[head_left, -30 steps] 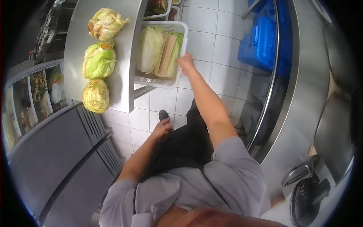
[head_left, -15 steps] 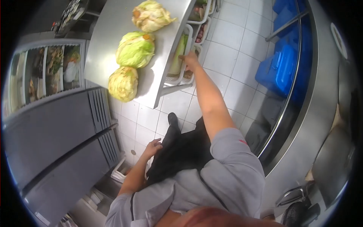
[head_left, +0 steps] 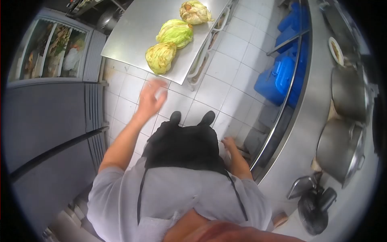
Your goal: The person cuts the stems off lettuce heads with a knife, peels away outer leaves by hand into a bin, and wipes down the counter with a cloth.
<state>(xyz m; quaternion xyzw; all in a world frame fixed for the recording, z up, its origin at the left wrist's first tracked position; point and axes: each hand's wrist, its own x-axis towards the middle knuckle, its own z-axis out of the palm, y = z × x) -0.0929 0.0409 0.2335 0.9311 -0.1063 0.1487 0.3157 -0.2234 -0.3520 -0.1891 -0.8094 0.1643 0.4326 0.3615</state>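
My left hand (head_left: 152,96) is raised just off the near corner of the steel table (head_left: 125,44), its fingers apart, a little blurred, holding nothing. Nearest to it, at the table's end, lies a yellowish, browned cabbage (head_left: 160,58). Behind that one sit a greener cabbage (head_left: 175,34) and a pale, wilted one (head_left: 195,12). My right hand (head_left: 228,144) hangs low beside my right thigh, small in view; its fingers cannot be made out clearly. Under the table's right edge, the rim of a white basket (head_left: 197,70) shows in part.
Blue containers (head_left: 278,78) stand under the steel counter (head_left: 300,117) on the right, behind a metal rail. Large pots (head_left: 340,147) are on that counter, with a black fan (head_left: 313,211) lower down. A grey refrigerator unit (head_left: 44,117) with a glass-topped display fills the left.
My right hand has let go of the basket and dropped to my side. The basket is now mostly under the table. My left hand has risen toward the table corner, and the view has shifted.
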